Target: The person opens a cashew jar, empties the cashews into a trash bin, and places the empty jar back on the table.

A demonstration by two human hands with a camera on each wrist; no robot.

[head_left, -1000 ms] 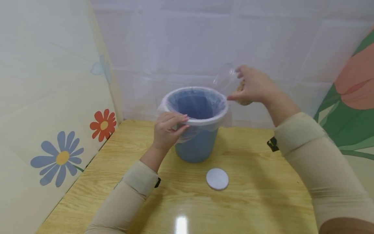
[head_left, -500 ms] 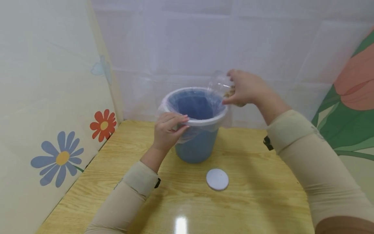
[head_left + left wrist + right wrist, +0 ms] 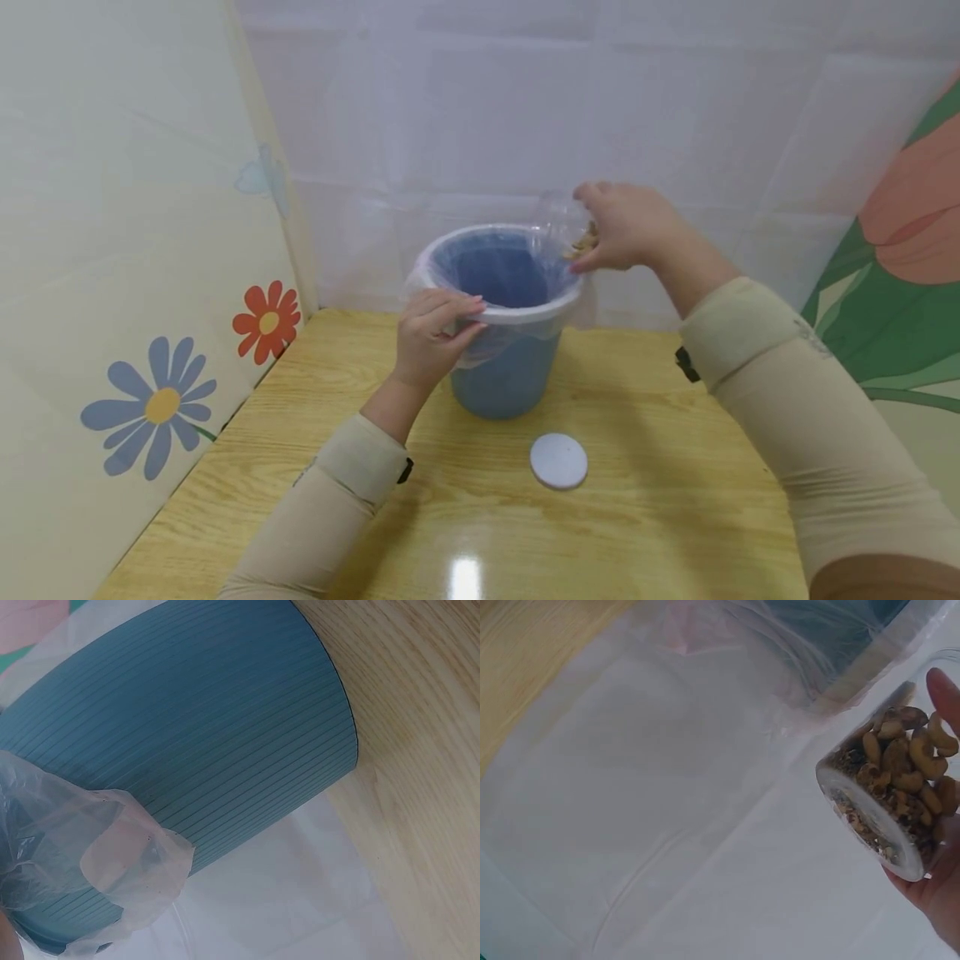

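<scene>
A blue trash bin [image 3: 501, 379] stands upright on the table, lined with a clear plastic bag [image 3: 161, 862] that folds over its white rim. My left hand [image 3: 433, 333] pinches the rim and bag at the near left. At the bin's right side, my right hand [image 3: 633, 227] holds a clear jar [image 3: 550, 218] tilted, its mouth end over the bin's opening. Cashews and other nuts [image 3: 915, 761], with darker crumbs, lie inside the jar toward its base in the right wrist view. The bottom of the bin's inside cannot be made out.
A round white lid [image 3: 558, 461] lies on the wooden table [image 3: 637, 517] in front of the bin. Behind hangs a white sheet [image 3: 480, 108]. A panel with painted flowers [image 3: 161, 406] borders the left side.
My right hand has moved left and slightly down, bringing the jar over the bin's rim and tilting it further. The left hand stays in place on the rim.
</scene>
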